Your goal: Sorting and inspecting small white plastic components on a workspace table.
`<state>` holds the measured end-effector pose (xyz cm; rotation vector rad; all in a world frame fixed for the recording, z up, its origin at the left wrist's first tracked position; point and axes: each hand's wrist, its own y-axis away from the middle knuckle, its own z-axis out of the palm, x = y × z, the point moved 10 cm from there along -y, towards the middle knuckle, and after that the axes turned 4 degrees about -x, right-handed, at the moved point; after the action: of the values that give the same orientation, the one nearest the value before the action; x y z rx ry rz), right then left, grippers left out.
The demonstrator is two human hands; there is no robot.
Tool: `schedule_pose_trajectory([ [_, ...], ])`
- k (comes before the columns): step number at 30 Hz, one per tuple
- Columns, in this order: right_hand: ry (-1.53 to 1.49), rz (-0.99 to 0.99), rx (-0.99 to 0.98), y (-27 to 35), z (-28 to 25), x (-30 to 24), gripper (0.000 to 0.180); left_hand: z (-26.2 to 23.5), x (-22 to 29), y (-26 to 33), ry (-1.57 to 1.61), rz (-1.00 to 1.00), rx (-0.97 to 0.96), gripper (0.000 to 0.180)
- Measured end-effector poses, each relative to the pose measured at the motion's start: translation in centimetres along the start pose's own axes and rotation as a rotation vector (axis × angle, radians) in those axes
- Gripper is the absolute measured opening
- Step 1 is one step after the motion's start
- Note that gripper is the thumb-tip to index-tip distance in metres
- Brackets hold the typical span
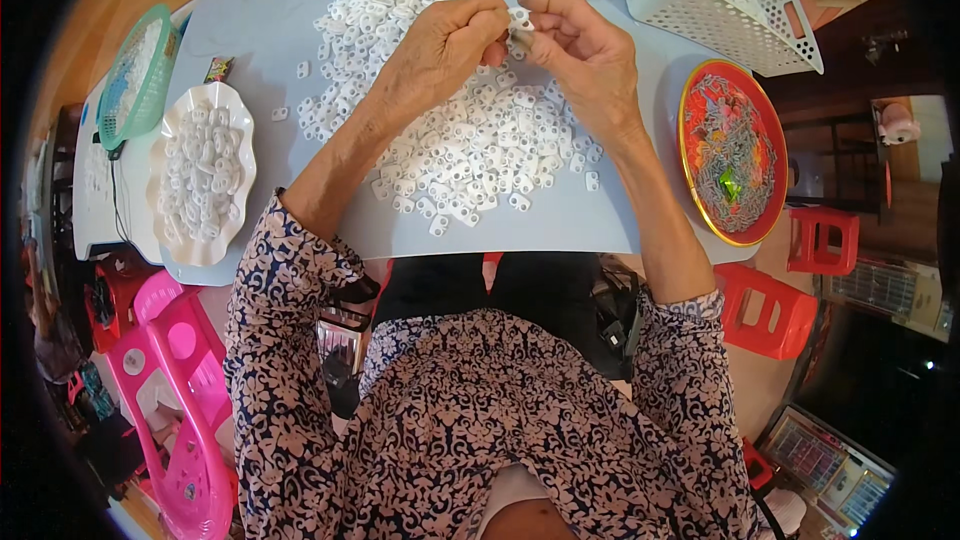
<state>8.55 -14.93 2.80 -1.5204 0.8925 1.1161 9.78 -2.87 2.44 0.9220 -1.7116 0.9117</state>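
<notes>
Over the pile, both hands meet at a small white two-holed plastic piece (pixel 519 20). My left hand (pixel 445 48) is closed in a pinch at its left side, with the fingertips partly hidden. From the other side, my right hand (pixel 592 65) pinches the piece between thumb and forefinger, its other fingers curled behind. A heap of similar white pieces (pixel 470 145) spreads beneath my hands and away toward the table's far side. To the left stands a scalloped white dish (pixel 247 162) filled with white parts. A red, gold-rimmed tray (pixel 690 155) on the right holds many grey screws.
A green basket (pixel 150 75) with white bits stands at the far left, near a small wrapped packet (pixel 219 69). At the back right is a white perforated basket (pixel 690 30) of pieces. Pink chairs (pixel 185 410) and red stools (pixel 770 310) flank the blue-grey table (pixel 270 50).
</notes>
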Motion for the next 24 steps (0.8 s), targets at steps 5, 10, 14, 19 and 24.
schedule_pose_trajectory([
  [5,0.007,0.003,-0.032,0.0,0.4,0.2,0.027,0.1,-0.5,0.0,-0.005,-0.016,-0.037,0.027],
  [10,-0.039,0.000,-0.023,0.1,0.6,0.1,0.025,-0.2,0.8,0.4,0.024,0.085,0.081,0.025],
  [14,-0.036,0.042,-0.047,0.1,0.9,0.4,0.025,0.1,0.5,0.4,0.034,0.053,0.063,0.025],
  [19,-0.008,-0.009,-0.028,0.3,1.1,0.1,0.026,0.3,-0.1,0.2,0.107,0.041,0.054,0.026],
  [24,0.308,-0.188,0.030,0.3,0.7,-1.1,0.027,0.4,0.1,0.4,-0.070,0.061,0.056,0.024],
])
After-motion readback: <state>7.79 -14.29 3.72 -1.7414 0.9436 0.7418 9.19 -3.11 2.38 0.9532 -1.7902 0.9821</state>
